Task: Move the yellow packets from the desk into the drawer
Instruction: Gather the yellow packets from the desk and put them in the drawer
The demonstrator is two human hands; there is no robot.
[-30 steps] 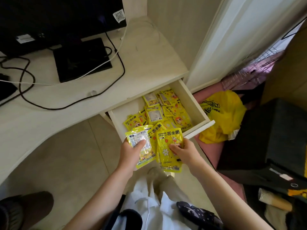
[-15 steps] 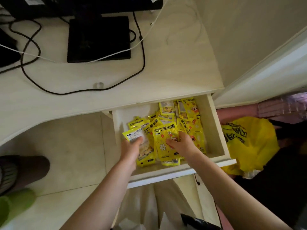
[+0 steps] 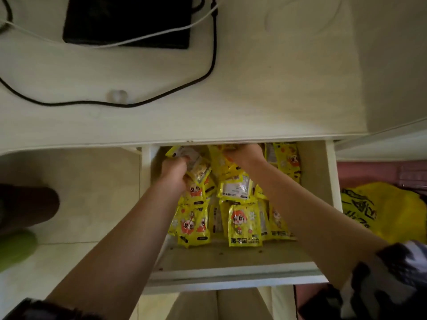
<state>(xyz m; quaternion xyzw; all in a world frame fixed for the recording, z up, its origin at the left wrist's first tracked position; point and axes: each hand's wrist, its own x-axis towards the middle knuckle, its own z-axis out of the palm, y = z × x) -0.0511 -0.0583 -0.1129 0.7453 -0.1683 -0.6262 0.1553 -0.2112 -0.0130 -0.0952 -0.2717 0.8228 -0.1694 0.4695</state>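
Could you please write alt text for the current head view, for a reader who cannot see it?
Both hands reach deep into an open desk drawer full of yellow packets; the left hand and right hand each grip packets at the back. A black cable lies on the desk above.

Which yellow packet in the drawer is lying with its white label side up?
The yellow packet in the drawer's middle, just left of the right forearm, shows a white label panel; the packets nearer the drawer front show an orange cartoon character instead.
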